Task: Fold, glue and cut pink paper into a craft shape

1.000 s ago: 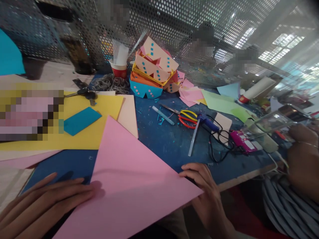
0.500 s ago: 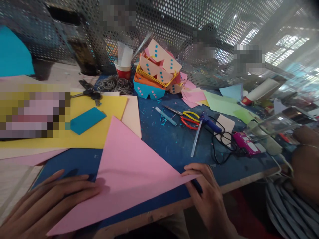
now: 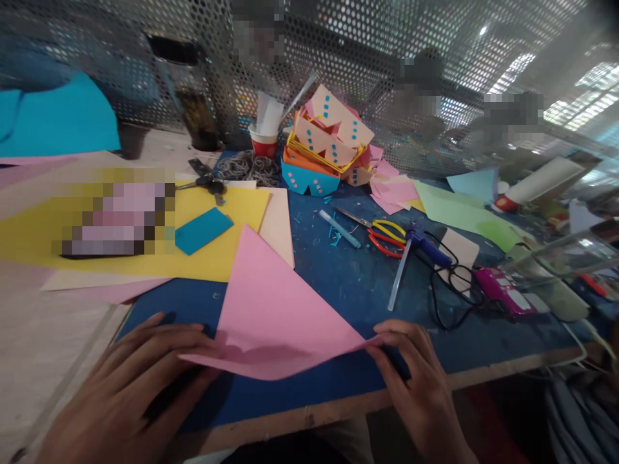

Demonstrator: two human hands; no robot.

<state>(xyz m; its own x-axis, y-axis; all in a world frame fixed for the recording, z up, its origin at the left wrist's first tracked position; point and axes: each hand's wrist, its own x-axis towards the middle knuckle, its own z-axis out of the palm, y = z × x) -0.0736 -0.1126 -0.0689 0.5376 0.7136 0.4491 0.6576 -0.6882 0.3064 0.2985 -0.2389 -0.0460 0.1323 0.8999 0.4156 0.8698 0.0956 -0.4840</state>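
A pink sheet of paper [image 3: 275, 303], roughly triangular, lies in front of me with its near edge lifted and curved. My left hand [image 3: 140, 374] is closed on the paper's left corner, fingers above and thumb below. At the opposite corner, my right hand [image 3: 411, 367] pinches the tip between thumb and fingers. Beyond the pink paper are a yellow sheet [image 3: 251, 212] and a small blue paper rectangle [image 3: 204, 231] lying on it.
Scissors [image 3: 387, 235], a glue gun [image 3: 428, 248] with a black cord and a capped pen [image 3: 340, 229] lie on the blue table. Folded paper baskets [image 3: 312, 177] stand by the mesh panel, near a red-white cup [image 3: 264, 142], grey string [image 3: 249, 169] and keys [image 3: 207, 180].
The paper's left corner has come up and inward, curling the near edge. My left hand has moved right and now grips that corner; it lay flatter before. The view has shifted left.
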